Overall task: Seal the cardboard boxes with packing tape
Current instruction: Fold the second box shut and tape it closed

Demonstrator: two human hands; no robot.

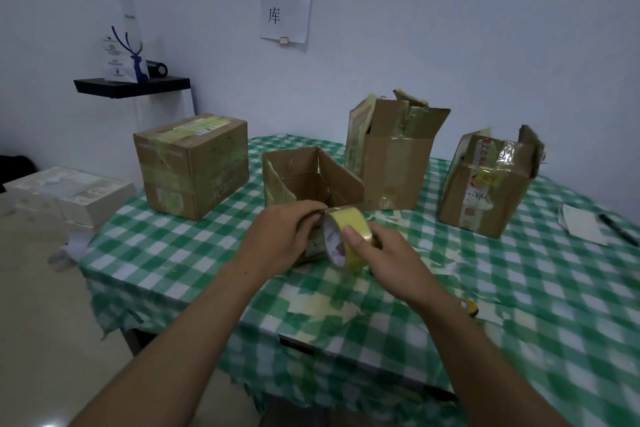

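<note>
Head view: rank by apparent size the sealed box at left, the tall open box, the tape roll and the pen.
Largest: sealed box and tall open box, too alike to rank.
Then: tape roll, though it is nearest the camera.
Smallest: pen.

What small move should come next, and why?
Probably peel the tape's end free. The right hand grips the tape roll, the left hand pinches at its top edge, no strip is pulled out yet, and the nearest box stands open.
</note>
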